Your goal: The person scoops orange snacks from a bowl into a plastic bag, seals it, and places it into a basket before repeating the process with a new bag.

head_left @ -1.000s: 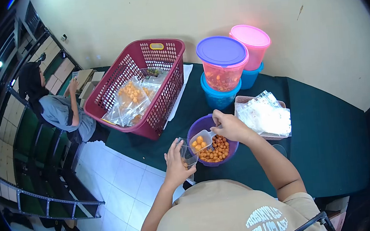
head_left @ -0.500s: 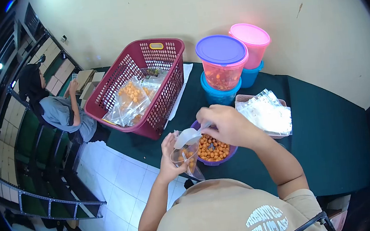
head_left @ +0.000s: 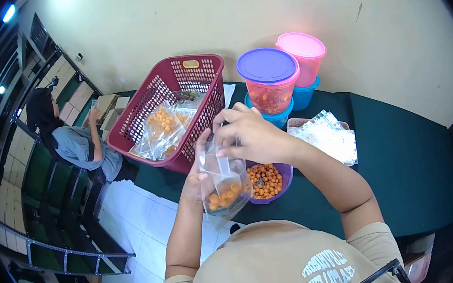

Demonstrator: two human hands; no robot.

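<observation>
Fingers of my left hand [head_left: 193,180] are wrapped round the left side of a clear plastic bag [head_left: 210,195] with several orange balls [head_left: 225,196] at its bottom. From above, my right hand [head_left: 245,134] grips the handle of a translucent white scoop [head_left: 224,170], whose lower part is inside the bag. Just right of the bag stands a purple bowl [head_left: 279,192] of similar orange balls [head_left: 264,180], partly hidden by the bag and my right forearm.
A maroon basket [head_left: 208,108] holds filled bags. Behind the bowl are stacked tubs with purple [head_left: 267,65] and pink lids [head_left: 301,45]. A tray of empty clear bags [head_left: 327,137] lies right. At far left another person [head_left: 79,144] stands by shelving.
My right hand has moved up and left from over the bowl to the bag's mouth. The scoop has tipped down into the bag, which now stands more upright.
</observation>
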